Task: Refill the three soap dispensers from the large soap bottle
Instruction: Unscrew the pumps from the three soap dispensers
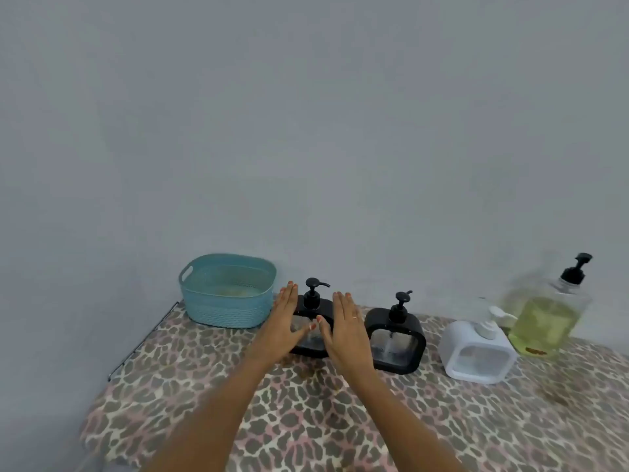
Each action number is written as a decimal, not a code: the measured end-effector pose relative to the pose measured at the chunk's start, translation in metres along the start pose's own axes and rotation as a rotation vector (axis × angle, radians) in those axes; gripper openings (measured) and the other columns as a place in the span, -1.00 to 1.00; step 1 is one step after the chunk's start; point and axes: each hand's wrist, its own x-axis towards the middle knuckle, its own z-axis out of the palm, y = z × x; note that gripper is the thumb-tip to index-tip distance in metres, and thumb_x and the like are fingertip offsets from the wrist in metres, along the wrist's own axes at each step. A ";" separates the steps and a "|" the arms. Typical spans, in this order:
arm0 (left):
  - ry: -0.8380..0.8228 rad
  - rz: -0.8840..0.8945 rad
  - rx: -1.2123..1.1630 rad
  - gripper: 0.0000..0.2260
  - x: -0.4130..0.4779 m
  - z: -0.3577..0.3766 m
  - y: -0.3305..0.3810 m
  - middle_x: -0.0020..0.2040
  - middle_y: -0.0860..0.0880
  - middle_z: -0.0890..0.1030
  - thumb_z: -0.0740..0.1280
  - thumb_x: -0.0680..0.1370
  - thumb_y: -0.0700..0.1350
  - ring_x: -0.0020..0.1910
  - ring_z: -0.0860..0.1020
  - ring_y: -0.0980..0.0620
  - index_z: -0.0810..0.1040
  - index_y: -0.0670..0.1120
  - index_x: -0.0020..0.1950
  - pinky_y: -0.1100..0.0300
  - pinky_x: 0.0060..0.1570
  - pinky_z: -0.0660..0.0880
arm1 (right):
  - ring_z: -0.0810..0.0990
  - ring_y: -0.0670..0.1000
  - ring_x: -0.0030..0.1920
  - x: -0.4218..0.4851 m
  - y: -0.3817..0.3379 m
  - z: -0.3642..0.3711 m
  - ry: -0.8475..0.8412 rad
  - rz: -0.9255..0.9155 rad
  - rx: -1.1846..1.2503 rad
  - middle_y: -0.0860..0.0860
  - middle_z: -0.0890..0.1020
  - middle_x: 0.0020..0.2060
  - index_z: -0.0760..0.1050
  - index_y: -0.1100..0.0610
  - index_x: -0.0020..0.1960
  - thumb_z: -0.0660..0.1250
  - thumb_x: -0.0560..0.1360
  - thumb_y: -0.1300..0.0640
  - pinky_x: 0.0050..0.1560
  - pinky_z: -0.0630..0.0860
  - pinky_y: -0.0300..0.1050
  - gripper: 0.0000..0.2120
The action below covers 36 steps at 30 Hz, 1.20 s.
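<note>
Three square soap dispensers stand in a row on the leopard-print table (306, 420). My left hand (284, 323) and my right hand (345, 330) are held flat with fingers apart on either side of the leftmost black dispenser (313, 304), in front of it and partly hiding its body. A second black dispenser (396, 338) stands to its right. A white dispenser (478, 352) comes after that. The large clear soap bottle (548, 318), holding yellow-green liquid and topped with a black pump, stands at the far right by the wall.
A light blue plastic basket (226, 291) sits at the back left against the grey wall. The table's left edge runs diagonally past the basket. A brownish stain marks the cloth at the right.
</note>
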 end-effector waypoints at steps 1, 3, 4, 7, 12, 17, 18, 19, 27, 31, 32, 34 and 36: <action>-0.025 -0.018 -0.024 -0.27 0.006 -0.002 -0.002 0.52 0.01 -0.15 0.23 0.53 0.07 0.47 -0.18 0.15 -0.17 -0.09 0.49 0.19 0.44 -0.11 | 0.02 0.01 0.51 0.005 0.001 0.003 -0.029 0.039 0.095 0.06 0.06 0.51 -0.03 0.16 0.51 -0.17 0.56 -0.23 0.48 -0.04 -0.12 -0.34; -0.058 -0.055 -0.081 -0.29 0.017 -0.007 -0.007 0.52 -0.02 -0.02 0.30 0.51 0.00 0.51 -0.05 0.05 -0.06 -0.11 0.50 0.15 0.45 -0.04 | 0.13 0.02 0.48 0.015 0.001 0.008 -0.049 0.059 0.216 0.04 0.14 0.49 0.02 0.14 0.50 0.02 0.60 -0.11 0.46 0.14 -0.06 -0.43; -0.069 -0.056 -0.114 -0.31 0.023 -0.009 -0.009 0.52 -0.05 0.06 0.32 0.50 -0.03 0.50 0.03 0.02 0.01 -0.13 0.49 0.14 0.46 0.01 | 0.21 0.03 0.45 0.020 0.000 0.009 -0.053 0.057 0.260 0.05 0.22 0.45 0.08 0.15 0.49 0.07 0.59 -0.09 0.42 0.21 -0.06 -0.45; -0.137 -0.024 -0.107 -0.42 0.032 -0.012 -0.013 0.46 -0.09 0.25 0.35 0.48 -0.12 0.44 0.22 0.01 0.21 -0.15 0.44 0.20 0.41 0.14 | 0.44 0.05 0.24 0.034 -0.001 0.017 -0.003 0.057 0.322 0.06 0.48 0.21 0.34 0.14 0.33 0.22 0.54 -0.07 0.26 0.38 -0.07 -0.56; -0.117 0.023 -0.116 -0.54 0.041 -0.016 -0.023 0.33 -0.08 0.43 0.42 0.43 -0.18 0.31 0.40 0.00 0.43 -0.15 0.31 0.25 0.29 0.30 | 0.47 0.02 0.12 0.051 -0.002 0.018 0.100 0.098 0.306 0.03 0.54 0.07 0.48 0.11 0.17 0.37 0.42 -0.11 0.19 0.40 -0.04 -0.57; -0.112 0.039 -0.253 -0.60 0.043 -0.017 -0.027 0.04 0.21 0.48 0.46 0.36 -0.26 0.03 0.45 0.46 0.54 -0.16 0.19 0.54 0.06 0.33 | 0.49 0.03 0.05 0.061 -0.005 0.014 0.100 0.143 0.421 0.07 0.52 -0.01 0.50 0.19 0.08 0.47 0.36 -0.01 0.00 0.44 -0.19 -0.60; -0.116 0.044 -0.281 -0.61 0.043 -0.016 -0.028 0.00 0.25 0.47 0.46 0.36 -0.28 -0.04 0.43 0.53 0.55 -0.15 0.17 0.58 0.01 0.33 | 0.51 0.03 0.02 0.064 -0.005 0.014 0.091 0.140 0.440 0.07 0.54 -0.02 0.50 0.22 0.08 0.47 0.36 0.02 -0.06 0.42 -0.28 -0.60; -0.123 0.042 -0.308 -0.62 0.044 -0.016 -0.030 -0.01 0.26 0.47 0.45 0.35 -0.29 -0.06 0.43 0.55 0.56 -0.14 0.15 0.59 0.00 0.34 | 0.53 0.01 -0.01 0.066 -0.004 0.013 0.073 0.129 0.446 0.06 0.55 -0.05 0.51 0.24 0.08 0.48 0.36 0.04 -0.13 0.38 -0.41 -0.61; -0.133 0.061 -0.377 -0.65 0.045 -0.016 -0.035 0.10 -0.04 0.59 0.47 0.35 -0.26 0.08 0.53 0.18 0.58 -0.11 0.12 0.30 0.15 0.45 | 0.51 -0.02 -0.09 0.070 -0.002 0.006 0.007 0.024 0.447 0.14 0.58 -0.02 0.59 0.26 0.07 0.45 0.40 0.15 -0.17 0.33 -0.48 -0.71; -0.124 0.052 -0.370 -0.61 0.045 -0.014 -0.037 0.14 -0.05 0.58 0.47 0.36 -0.25 0.16 0.52 0.05 0.55 -0.14 0.17 0.24 0.21 0.44 | 0.55 0.08 0.03 0.072 0.000 0.001 -0.038 -0.026 0.427 0.16 0.59 0.01 0.59 0.27 0.07 0.43 0.41 0.19 -0.10 0.29 -0.41 -0.74; -0.124 0.049 -0.366 -0.60 0.046 -0.014 -0.038 0.15 -0.04 0.58 0.47 0.36 -0.24 0.17 0.52 0.05 0.55 -0.14 0.18 0.21 0.23 0.44 | 0.55 0.09 0.04 0.072 0.001 0.000 -0.054 -0.043 0.418 0.16 0.60 0.02 0.58 0.27 0.08 0.42 0.42 0.19 -0.10 0.30 -0.40 -0.73; -0.117 0.026 -0.357 -0.57 0.046 -0.013 -0.039 0.20 -0.04 0.56 0.48 0.35 -0.23 0.21 0.49 0.05 0.54 -0.15 0.21 0.15 0.28 0.40 | 0.56 0.10 0.05 0.074 0.005 -0.002 -0.112 -0.056 0.419 0.16 0.61 0.02 0.56 0.28 0.10 0.40 0.44 0.21 -0.06 0.36 -0.33 -0.73; -0.108 0.007 -0.348 -0.56 0.046 -0.012 -0.040 0.25 -0.02 0.52 0.48 0.35 -0.22 0.25 0.45 0.07 0.52 -0.15 0.22 0.20 0.32 0.35 | 0.58 0.12 0.06 0.077 0.008 -0.006 -0.187 -0.047 0.430 0.17 0.63 0.02 0.54 0.28 0.12 0.37 0.46 0.23 0.03 0.46 -0.17 -0.74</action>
